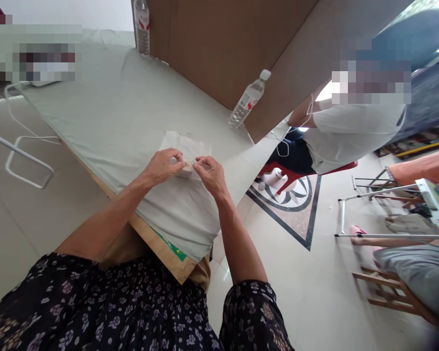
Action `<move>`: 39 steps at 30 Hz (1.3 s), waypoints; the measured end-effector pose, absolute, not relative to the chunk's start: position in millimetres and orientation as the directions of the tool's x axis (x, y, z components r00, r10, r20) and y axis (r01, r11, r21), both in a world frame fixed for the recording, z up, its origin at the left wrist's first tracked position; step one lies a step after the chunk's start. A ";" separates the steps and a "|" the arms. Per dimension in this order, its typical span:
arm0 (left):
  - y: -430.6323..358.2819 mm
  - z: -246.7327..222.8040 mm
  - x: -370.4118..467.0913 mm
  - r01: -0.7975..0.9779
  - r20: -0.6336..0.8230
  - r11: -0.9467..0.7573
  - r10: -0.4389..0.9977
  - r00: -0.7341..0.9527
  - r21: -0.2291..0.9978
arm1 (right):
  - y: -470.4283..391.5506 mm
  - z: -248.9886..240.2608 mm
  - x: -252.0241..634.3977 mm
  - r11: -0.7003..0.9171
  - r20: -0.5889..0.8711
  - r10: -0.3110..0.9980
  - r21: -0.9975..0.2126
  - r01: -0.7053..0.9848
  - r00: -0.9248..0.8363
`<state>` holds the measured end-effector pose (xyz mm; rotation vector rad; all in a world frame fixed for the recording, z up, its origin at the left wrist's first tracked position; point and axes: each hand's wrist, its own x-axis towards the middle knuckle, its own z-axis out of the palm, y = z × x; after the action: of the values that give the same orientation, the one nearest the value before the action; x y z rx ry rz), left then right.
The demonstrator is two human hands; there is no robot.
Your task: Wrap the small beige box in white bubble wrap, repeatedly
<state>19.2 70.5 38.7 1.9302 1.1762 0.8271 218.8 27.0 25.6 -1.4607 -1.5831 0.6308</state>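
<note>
My left hand point(165, 165) bends thumb and fingers together at the left side of a small pale box-like piece point(185, 171). At the piece's right end, the thumb and fingertips of my right hand point(211, 174) are pinched together; whatever is between them is too small to make out. Beneath and behind the piece lies a crumpled white sheet point(188, 144), paper or thin cloth, on the table point(106, 97) with its pale green cover.
A tall cardboard panel point(219, 44) stands across the table. Against it are an upright water bottle point(142, 29) and another bottle point(249, 100) that appears tilted. A person in a white shirt point(351, 131) sits beyond the panel, on a red stool point(289, 178).
</note>
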 end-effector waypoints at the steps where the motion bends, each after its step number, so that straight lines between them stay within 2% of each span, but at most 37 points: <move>1: 73.7 38.4 20.7 0.437 0.130 -0.296 0.920 0.370 0.849 | 32.4 23.6 219.0 0.165 0.223 0.973 -0.860 0.484 0.064; 5: 79.5 34.9 26.5 0.423 0.107 -0.252 0.935 0.337 0.870 | 44.3 12.6 215.4 0.127 0.167 0.983 -0.908 0.399 0.069; 25: 62.6 29.7 24.6 0.402 0.164 -0.291 0.933 0.321 0.868 | 18.7 3.1 198.9 0.131 0.250 0.949 -0.867 0.481 0.193; 39: 62.6 27.0 24.7 0.382 0.172 -0.300 0.926 0.336 0.874 | 15.3 3.1 202.1 0.116 0.251 0.951 -0.833 0.542 0.182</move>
<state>24.7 62.6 27.0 1.8450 1.1544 0.9115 202.1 15.3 3.1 -1.5453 -1.4784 0.5644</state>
